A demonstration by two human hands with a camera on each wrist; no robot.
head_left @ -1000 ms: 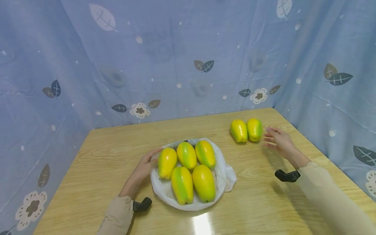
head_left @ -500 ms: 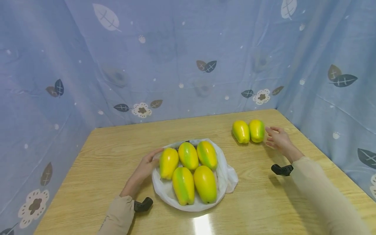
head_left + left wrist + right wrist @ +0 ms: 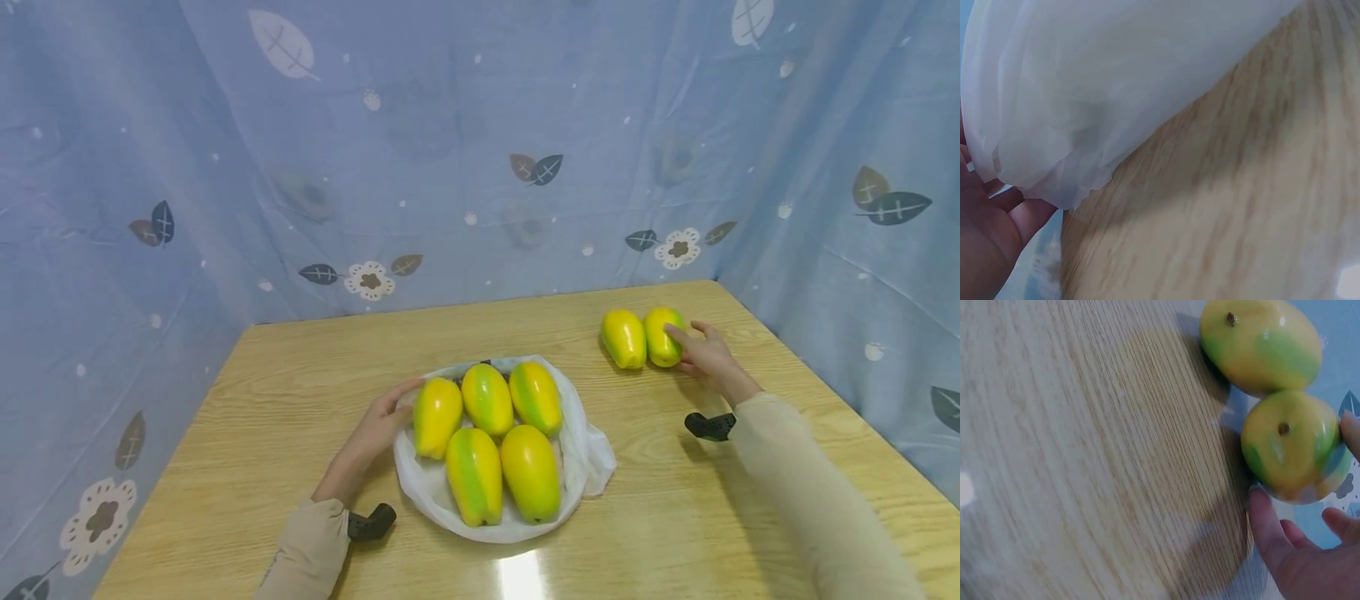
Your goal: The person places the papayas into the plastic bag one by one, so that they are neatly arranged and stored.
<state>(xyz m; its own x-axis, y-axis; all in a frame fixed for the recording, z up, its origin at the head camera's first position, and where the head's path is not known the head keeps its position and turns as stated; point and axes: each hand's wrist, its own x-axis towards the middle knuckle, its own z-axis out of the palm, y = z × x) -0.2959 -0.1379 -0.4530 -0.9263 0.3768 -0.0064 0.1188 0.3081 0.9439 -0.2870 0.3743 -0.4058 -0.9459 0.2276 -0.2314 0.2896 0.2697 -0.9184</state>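
Several yellow-green papayas [image 3: 474,477] lie in a round container lined with white plastic [image 3: 567,500]. My left hand [image 3: 381,427] touches the container's left side, its thumb near the rim. The left wrist view shows its fingers against the white plastic [image 3: 1104,69], partly hidden by it. At the far right, two more papayas lie side by side on the table, a left one [image 3: 624,339] and a right one [image 3: 660,343]. My right hand [image 3: 707,352] spans the right papaya, thumb on its upper surface, fingers extended along its side. That papaya [image 3: 1294,447] rests against its neighbour.
The wood table [image 3: 315,367] reaches back to a blue patterned curtain [image 3: 450,167], which also hangs at both sides. A loose end of the white plastic [image 3: 602,462] sticks out to the right of the container. Black devices [image 3: 372,523] sit at both wrists.
My right hand has moved left onto the right papaya, its thumb now over it. My left hand stays at the container. The whole view has shifted slightly.
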